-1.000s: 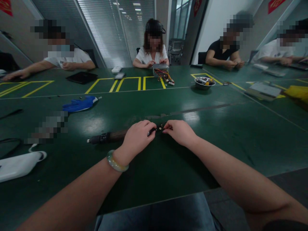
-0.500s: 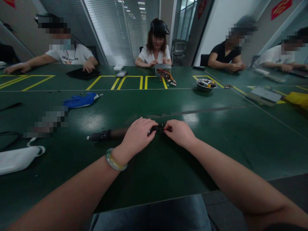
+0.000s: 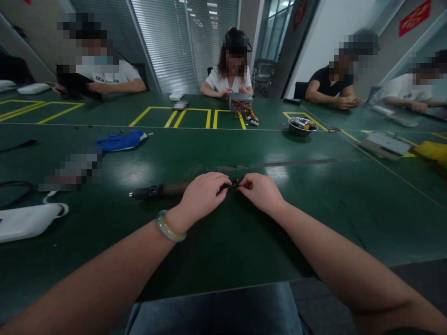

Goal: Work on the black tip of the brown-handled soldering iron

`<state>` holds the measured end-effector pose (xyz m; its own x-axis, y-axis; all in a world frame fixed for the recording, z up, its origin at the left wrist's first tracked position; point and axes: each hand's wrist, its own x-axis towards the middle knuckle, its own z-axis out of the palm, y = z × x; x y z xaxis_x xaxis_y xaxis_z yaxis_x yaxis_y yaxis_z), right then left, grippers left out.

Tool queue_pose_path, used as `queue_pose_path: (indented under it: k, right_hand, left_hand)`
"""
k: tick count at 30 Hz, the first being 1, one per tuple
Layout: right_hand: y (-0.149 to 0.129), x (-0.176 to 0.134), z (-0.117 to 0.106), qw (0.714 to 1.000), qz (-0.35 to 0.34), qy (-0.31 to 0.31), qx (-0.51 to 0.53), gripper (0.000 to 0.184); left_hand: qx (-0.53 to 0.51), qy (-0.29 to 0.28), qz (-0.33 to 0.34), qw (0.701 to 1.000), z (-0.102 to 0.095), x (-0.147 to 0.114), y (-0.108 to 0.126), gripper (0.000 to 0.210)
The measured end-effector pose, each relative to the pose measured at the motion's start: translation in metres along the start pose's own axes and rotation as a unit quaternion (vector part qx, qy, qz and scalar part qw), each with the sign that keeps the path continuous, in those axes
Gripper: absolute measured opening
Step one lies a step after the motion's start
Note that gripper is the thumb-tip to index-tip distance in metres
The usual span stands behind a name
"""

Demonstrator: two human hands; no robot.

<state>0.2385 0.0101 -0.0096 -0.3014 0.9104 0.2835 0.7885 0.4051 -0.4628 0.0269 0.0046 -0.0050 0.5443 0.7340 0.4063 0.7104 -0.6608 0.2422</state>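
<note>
A dark electric screwdriver lies lengthwise on the green table, its metal tip pointing left. My left hand, with a bangle at the wrist, is closed over the tool's right end and covers part of it. Between my two hands a small black piece shows at the tail of the tool; it looks like a cord plug, but its shape is partly hidden. My right hand pinches this piece between thumb and fingertips, close to the left fingers.
A blue glove and a white device with a cord lie to the left. Farther off stand a metal bowl of small parts and a grey box with coloured wires. Several people sit across the table; yellow cloth lies right.
The person at the far left has raised a dark flat object off the table. The whole view has shifted slightly. Both my hands keep almost the same grip and place.
</note>
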Motion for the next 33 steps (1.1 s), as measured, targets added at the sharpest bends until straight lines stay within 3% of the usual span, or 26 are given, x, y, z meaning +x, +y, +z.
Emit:
queue_pose_path:
  k: [5,11,19,33]
  right_hand:
    - [-0.001,0.0,0.002,0.999,0.01,-0.021,0.045,0.005]
    - [-0.003,-0.001,0.004,0.991,0.068,-0.033,0.107,0.01]
    - [-0.003,0.0,0.009,0.989,0.079,-0.031,0.121,0.011]
    - [-0.01,0.003,0.007,1.0,-0.017,0.014,0.006,0.006]
  left_hand:
    - [-0.002,0.0,-0.011,1.0,0.0,0.0,0.0,0.023]
    - [-0.003,-0.003,-0.019,1.0,0.0,0.0,0.001,0.021]
    - [-0.002,-0.003,-0.015,1.0,0.001,0.001,0.0,0.021]
    - [0.023,-0.024,-0.003,0.999,-0.002,0.003,0.004,0.019]
